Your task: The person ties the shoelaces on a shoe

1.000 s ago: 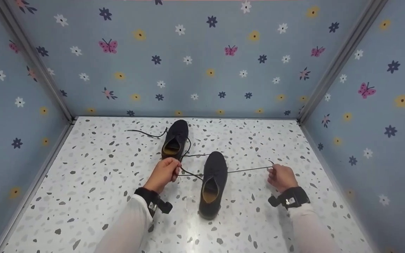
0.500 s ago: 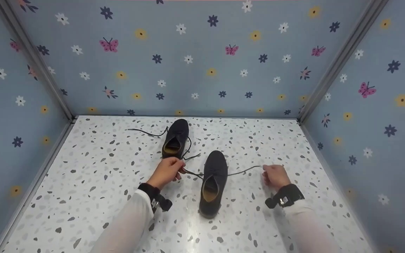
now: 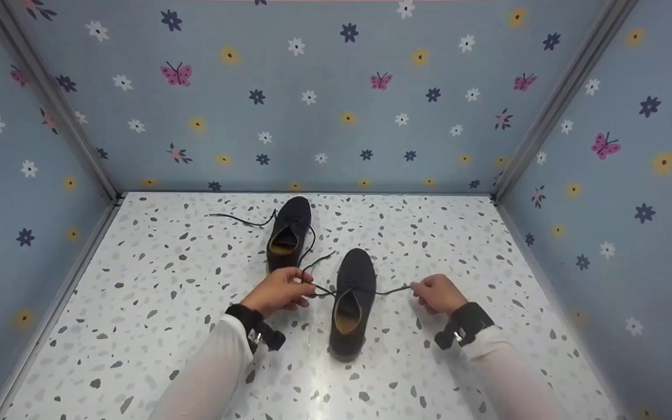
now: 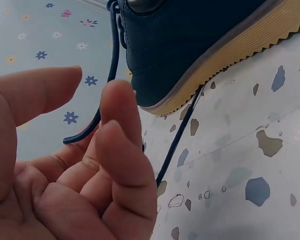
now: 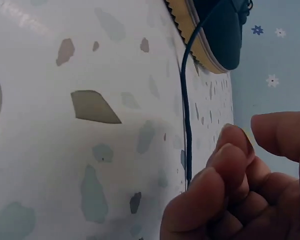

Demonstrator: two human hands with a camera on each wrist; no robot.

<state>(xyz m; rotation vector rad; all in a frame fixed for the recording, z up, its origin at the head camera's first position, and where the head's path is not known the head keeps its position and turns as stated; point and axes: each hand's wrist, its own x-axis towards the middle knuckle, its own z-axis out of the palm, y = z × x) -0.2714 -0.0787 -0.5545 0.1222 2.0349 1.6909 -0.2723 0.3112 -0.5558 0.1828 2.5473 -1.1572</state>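
Note:
A dark lace-up shoe (image 3: 358, 265) stands on the speckled floor between my hands, toe pointing away. My left hand (image 3: 277, 290) is at its left, thumb apart from the fingers. In the left wrist view, a loose lace end (image 4: 82, 136) passes behind those fingers, and a second lace length (image 4: 177, 140) runs out from the sole. To the right, my right hand (image 3: 441, 293) has its fingertips right at the end of the shoe's right lace (image 3: 391, 291). A gap shows between thumb and forefinger in the right wrist view, and the lace (image 5: 185, 100) disappears behind the fingers.
A second dark shoe (image 3: 296, 213) stands farther back and left, its heel close to my left hand. Its lace (image 3: 242, 220) trails leftward across the floor (image 3: 196, 326). Flowered blue panels (image 3: 307, 76) rise at the back and both sides.
My right hand has come left toward the near shoe, and the right lace has gone from taut to slack. The left fingers have spread, and the left lace also hangs slack.

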